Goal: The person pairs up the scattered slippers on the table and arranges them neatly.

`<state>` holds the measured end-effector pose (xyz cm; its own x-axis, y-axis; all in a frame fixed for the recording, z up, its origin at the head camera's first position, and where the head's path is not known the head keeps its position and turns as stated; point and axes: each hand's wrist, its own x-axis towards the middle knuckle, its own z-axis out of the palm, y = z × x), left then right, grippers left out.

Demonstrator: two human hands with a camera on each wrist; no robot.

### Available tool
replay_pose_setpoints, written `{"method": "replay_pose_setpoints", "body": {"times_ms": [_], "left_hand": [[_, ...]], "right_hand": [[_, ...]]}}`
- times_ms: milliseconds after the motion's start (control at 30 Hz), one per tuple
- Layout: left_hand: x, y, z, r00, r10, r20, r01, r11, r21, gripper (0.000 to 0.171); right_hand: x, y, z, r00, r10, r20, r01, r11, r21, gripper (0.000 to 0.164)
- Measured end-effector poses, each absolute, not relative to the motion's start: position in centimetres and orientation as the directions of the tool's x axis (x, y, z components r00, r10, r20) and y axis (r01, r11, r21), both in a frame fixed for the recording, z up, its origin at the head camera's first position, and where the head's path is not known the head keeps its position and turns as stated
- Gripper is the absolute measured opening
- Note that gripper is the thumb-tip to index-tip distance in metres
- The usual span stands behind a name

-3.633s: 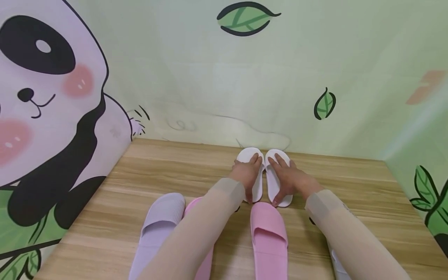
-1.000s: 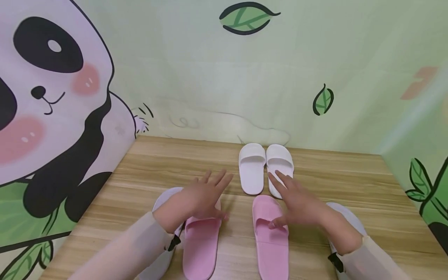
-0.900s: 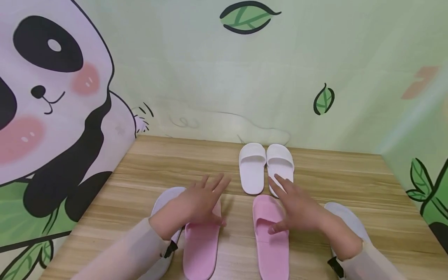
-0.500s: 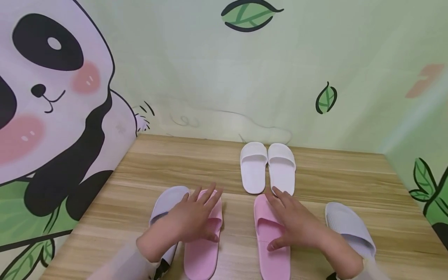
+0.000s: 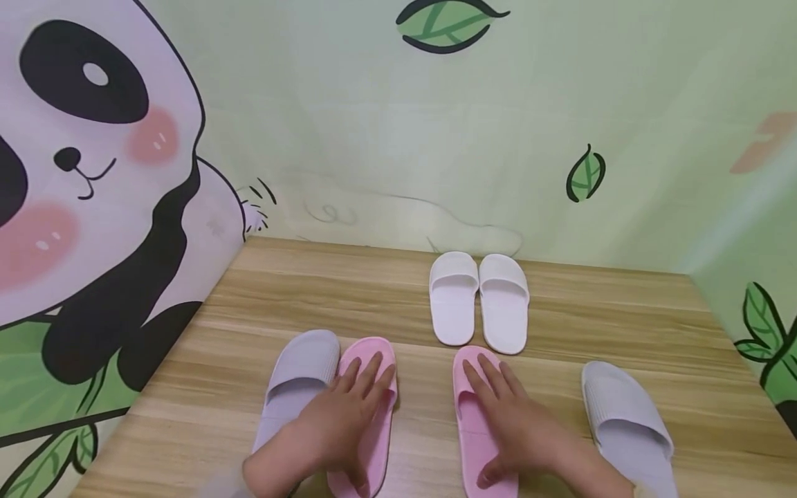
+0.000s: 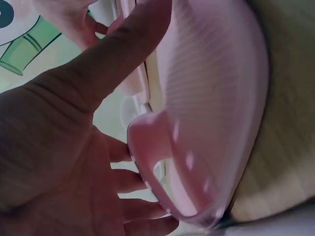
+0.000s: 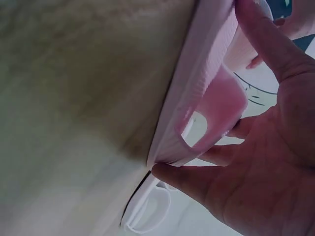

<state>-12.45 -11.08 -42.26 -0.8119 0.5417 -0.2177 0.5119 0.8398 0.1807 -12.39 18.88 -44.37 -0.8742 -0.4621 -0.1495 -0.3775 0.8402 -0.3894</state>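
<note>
Floored w/ light wood-grain boards (image 5: 349, 294); closed at far side by pale green wall (image 5: 373, 138) w/ 2 leaf prints (image 5: 445, 26) & faint scribbles (image 5: 423, 200); flanked left by lg panda mural (image 5: 112, 228), right by green wall (image 5: 747, 256) w/ plant print (image 5: 761, 315)

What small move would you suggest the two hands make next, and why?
I would probably slide the pink slippers inward until they meet. The left hand is spread over one and the right hand over the other, floor shows between them, and the white slippers beyond already lie close together.
</note>
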Motion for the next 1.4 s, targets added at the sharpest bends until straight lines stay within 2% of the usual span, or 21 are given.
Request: {"method": "replay_pose_setpoints", "body": {"times_ms": [100, 733, 1167, 1400], "left_hand": [[-12.2, -10.7, -42.7, -0.815, 0.53, -0.235, 0.505, 0.848, 0.162, 0.163], [-12.1, -10.1, -43.3, -0.817, 0.515, -0.259, 0.521, 0.852, 0.052, 0.165], [-12.3, -10.1, -43.3, -0.813, 0.521, -0.262, 0.532, 0.846, 0.031, 0.167], [-12.4, -10.2, -43.3, -0.813, 0.515, -0.274, 0.514, 0.854, 0.081, 0.169]], "right_hand": [[-12.3, 18.7, -44.9, -0.876, -0.462, -0.142, -0.381, 0.841, -0.383, 0.153], [-11.9, 17.8, -45.2, -0.887, -0.441, -0.135, -0.372, 0.857, -0.356, 0.152], [-11.7, 16.7, -45.1, -0.883, -0.458, -0.104, -0.398, 0.847, -0.353, 0.156], [-11.6, 15.9, -45.1, -0.881, -0.46, -0.111, -0.405, 0.855, -0.325, 0.154]]}}
